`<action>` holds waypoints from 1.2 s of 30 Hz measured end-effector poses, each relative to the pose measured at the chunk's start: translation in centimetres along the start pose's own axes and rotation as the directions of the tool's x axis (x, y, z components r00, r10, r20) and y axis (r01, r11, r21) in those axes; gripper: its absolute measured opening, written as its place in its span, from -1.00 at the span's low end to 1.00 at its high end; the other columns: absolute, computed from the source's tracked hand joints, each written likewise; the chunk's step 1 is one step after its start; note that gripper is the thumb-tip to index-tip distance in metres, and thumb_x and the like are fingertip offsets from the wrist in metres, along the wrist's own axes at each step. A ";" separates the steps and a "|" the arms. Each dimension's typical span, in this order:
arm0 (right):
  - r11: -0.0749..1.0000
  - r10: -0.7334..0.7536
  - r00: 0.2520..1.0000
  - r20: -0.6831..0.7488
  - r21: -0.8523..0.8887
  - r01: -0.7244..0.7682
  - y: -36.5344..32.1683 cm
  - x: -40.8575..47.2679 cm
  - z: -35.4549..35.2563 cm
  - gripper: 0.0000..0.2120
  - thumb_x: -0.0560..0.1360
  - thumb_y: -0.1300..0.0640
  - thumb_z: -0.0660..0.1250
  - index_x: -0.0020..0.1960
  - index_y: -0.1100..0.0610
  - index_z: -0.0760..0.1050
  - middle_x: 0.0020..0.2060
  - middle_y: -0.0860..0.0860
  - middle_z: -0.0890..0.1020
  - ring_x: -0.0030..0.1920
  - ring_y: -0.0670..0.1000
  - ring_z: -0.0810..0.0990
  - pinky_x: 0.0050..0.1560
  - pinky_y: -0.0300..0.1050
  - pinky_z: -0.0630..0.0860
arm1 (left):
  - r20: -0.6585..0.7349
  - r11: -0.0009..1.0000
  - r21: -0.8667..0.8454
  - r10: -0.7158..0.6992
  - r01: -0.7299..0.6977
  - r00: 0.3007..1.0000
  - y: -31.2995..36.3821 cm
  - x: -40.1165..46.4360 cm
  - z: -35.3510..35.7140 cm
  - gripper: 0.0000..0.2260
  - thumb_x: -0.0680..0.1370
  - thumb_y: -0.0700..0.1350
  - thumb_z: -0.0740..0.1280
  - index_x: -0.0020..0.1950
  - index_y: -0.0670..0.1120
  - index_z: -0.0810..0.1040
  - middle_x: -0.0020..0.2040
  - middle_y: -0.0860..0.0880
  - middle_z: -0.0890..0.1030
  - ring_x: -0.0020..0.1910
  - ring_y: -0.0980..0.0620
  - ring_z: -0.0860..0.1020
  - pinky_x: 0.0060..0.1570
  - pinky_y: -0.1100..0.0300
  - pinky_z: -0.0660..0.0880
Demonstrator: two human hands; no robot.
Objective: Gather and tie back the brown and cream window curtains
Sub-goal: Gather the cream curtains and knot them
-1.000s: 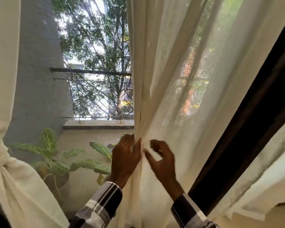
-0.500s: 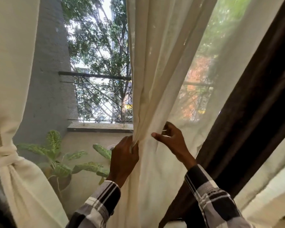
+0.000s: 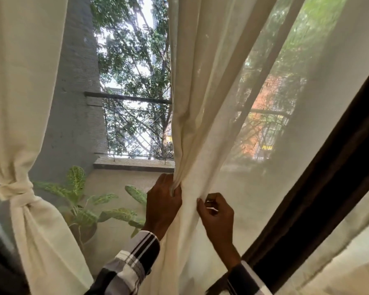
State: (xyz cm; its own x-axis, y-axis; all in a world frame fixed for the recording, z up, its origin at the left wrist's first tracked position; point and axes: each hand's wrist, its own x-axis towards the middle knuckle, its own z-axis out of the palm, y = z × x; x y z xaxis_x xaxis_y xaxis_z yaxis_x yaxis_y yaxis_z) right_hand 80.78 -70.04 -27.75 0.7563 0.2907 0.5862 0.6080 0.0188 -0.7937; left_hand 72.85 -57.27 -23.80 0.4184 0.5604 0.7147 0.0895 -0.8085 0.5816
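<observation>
The right-hand cream curtain (image 3: 211, 124) hangs mid-window, its edge bunched in the left hand (image 3: 163, 204), fingers curled round the folds; the right hand (image 3: 216, 216) pinches cloth just beside it. A brown curtain (image 3: 328, 177) hangs rightward (another cream curtain (image 3: 26, 145) is knotted at the left).

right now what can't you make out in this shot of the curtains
Head view, the only one:
- Left hand fingertips: buried in the gathered folds of the cream curtain.
- Right hand: its curled fingers hide how much cloth it pinches.
- Brown curtain: top and bottom cut off by the frame edges.
- Potted plant: its pot is shadowed and partly behind the tied cream curtain.
- Curtain rod: above the frame.
</observation>
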 end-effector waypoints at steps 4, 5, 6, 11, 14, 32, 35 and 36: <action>0.997 -0.074 0.997 -0.030 -0.037 0.073 -0.3 -1.5 1.8 -0.86 0.46 0.18 0.42 0.00 0.07 0.55 -0.17 -0.10 0.61 -0.20 -0.11 0.61 -0.27 -0.26 0.57 | 0.038 0.998 -0.054 0.042 -0.040 0.998 0.8 -0.6 0.6 -0.86 0.49 -0.24 0.42 0.03 -0.16 0.56 -0.11 -0.11 0.61 -0.20 -0.11 0.61 -0.24 0.12 0.56; 0.995 -0.085 0.996 -0.026 -0.054 0.084 -0.3 -1.7 2.0 -0.83 0.47 0.19 0.42 0.05 0.07 0.54 -0.14 -0.10 0.61 -0.18 -0.13 0.60 -0.25 -0.32 0.55 | 0.038 0.995 -0.085 0.057 -0.053 0.998 0.9 -0.8 0.8 -0.87 0.50 -0.23 0.43 0.03 -0.15 0.57 -0.12 -0.09 0.61 -0.19 -0.08 0.61 -0.24 0.13 0.56; 0.994 -0.088 0.996 -0.015 -0.066 0.087 -0.5 -1.9 2.3 -0.79 0.49 0.21 0.43 0.10 0.07 0.54 -0.11 -0.11 0.60 -0.16 -0.16 0.60 -0.23 -0.37 0.53 | 0.033 0.991 -0.123 0.058 -0.054 0.998 0.9 -1.0 0.9 -0.88 0.51 -0.22 0.42 0.02 -0.13 0.57 -0.13 -0.07 0.60 -0.19 -0.05 0.60 -0.22 0.12 0.55; 0.993 -0.067 0.994 0.087 -0.094 0.075 -0.1 -4.0 2.7 -0.72 0.54 0.18 0.38 0.23 0.03 0.49 -0.04 -0.28 0.53 -0.15 -0.25 0.58 -0.18 -0.46 0.50 | 0.095 0.960 -0.279 0.004 0.022 0.995 1.1 -2.3 1.5 -0.93 0.60 -0.11 0.34 0.05 -0.04 0.59 -0.11 0.08 0.58 -0.13 0.15 0.58 -0.13 0.27 0.54; 0.991 -0.028 0.989 0.143 -0.123 0.046 1.0 -5.1 2.7 -0.69 0.57 0.15 0.36 0.27 -0.07 0.43 -0.01 -0.23 0.58 -0.15 -0.19 0.61 -0.14 -0.26 0.60 | 0.163 0.947 -0.320 0.012 0.042 0.987 1.8 -2.8 1.1 -0.82 0.57 0.03 0.33 0.08 -0.03 0.59 -0.09 0.19 0.53 -0.10 0.32 0.54 -0.10 0.46 0.46; 0.879 0.414 0.909 0.046 0.237 -0.413 2.0 6.4 -6.2 -0.13 0.29 -0.28 0.53 0.48 -0.07 0.27 0.27 -0.08 0.55 0.31 -0.10 0.50 0.37 -0.02 0.42 | 0.070 0.983 -0.147 0.124 -0.112 0.990 0.7 -2.2 0.9 -0.84 0.50 -0.26 0.44 -0.23 -0.15 0.50 -0.25 0.12 0.35 -0.32 0.15 0.34 -0.28 0.47 0.26; 0.885 0.341 0.880 0.331 0.204 -0.420 0.6 5.8 -4.6 -0.29 0.31 -0.03 0.55 0.39 0.10 0.43 -0.03 0.01 0.68 0.05 -0.07 0.65 0.13 -0.14 0.56 | 0.085 0.981 -0.156 0.125 -0.111 0.988 0.3 -2.1 1.0 -0.84 0.51 -0.23 0.43 -0.23 -0.13 0.50 -0.25 0.11 0.40 -0.31 0.13 0.39 -0.29 0.34 0.29; 0.908 0.308 0.870 0.386 0.152 -0.390 0.3 5.4 -3.8 -0.37 0.32 0.05 0.56 0.34 0.13 0.48 -0.09 0.03 0.69 -0.02 -0.08 0.67 0.07 -0.16 0.56 | 0.093 0.981 -0.160 0.128 -0.112 0.987 0.2 -2.0 1.0 -0.86 0.52 -0.22 0.43 -0.21 -0.12 0.52 -0.24 0.10 0.43 -0.30 0.12 0.42 -0.29 0.31 0.33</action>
State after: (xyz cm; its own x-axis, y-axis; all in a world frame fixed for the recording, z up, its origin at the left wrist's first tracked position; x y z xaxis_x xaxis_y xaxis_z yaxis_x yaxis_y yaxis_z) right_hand 86.03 -72.12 -24.22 0.7519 0.6275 0.2023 0.2208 0.0495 -0.9741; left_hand 72.93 -58.78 -25.51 0.5090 0.4331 0.7438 -0.1037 -0.8270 0.5525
